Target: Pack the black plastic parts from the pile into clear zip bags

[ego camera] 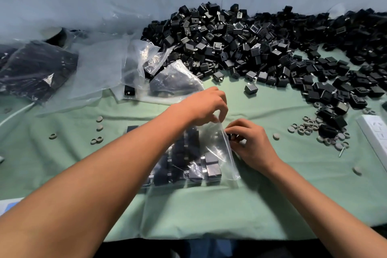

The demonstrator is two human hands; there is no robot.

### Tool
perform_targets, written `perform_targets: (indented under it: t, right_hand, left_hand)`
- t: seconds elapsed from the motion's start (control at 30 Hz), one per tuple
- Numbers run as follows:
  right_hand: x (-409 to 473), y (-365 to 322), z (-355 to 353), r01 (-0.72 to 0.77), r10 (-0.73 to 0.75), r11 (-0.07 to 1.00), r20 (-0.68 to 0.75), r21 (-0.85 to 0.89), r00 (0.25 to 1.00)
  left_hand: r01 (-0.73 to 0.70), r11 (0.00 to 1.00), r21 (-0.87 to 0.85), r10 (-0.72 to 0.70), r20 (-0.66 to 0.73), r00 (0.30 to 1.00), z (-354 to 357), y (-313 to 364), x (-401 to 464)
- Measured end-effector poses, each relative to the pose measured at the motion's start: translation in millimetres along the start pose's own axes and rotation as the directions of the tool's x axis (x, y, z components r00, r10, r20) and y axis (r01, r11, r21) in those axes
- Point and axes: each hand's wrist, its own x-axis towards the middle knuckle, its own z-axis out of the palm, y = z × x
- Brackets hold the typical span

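A clear zip bag (211, 153) lies on the green cloth in front of me, holding several black plastic parts (211, 165) in rows. My left hand (203, 104) pinches the bag's upper edge and lifts its mouth. My right hand (251, 142) is at the bag's open right side, its fingers curled round a black part (230, 136) at the mouth. A large pile of black parts (261, 48) spreads across the back and right of the table.
Filled dark bags (35, 69) and crumpled clear bags (146, 63) lie at the back left. Small grey rings and discs (310, 126) are scattered right and left. A white power strip (374, 134) sits at the right edge. A screw (342, 151) lies near it.
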Motion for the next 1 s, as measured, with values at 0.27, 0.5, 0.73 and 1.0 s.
perform_targets:
  t: [0.27,0.5,0.73,1.0]
  right_hand:
    - [14.3,-1.5,2.6,-0.129,0.073,0.966,0.238,0.225,0.969]
    - [22.7,1.3,3.0,-0.304,0.186,0.912,0.382,0.277,0.905]
    - [28.0,-9.1,11.5,-0.298,0.199,0.913,0.332,0.280,0.922]
    - [58.4,39.5,-18.2,-0.480,0.495,0.862,-0.065,0.164,0.867]
  left_hand:
    - [0.031,0.995,-0.090,-0.037,-0.065,0.997,-8.1,-3.3,-5.4]
    - [0.040,0.995,-0.091,-0.049,-0.100,0.994,-9.8,-2.7,-8.0]
    - [0.046,0.993,-0.106,-0.061,-0.141,0.988,-6.4,-1.0,-10.0]
    - [0.079,0.989,-0.124,-0.099,-0.164,0.982,2.8,-1.7,-13.7]
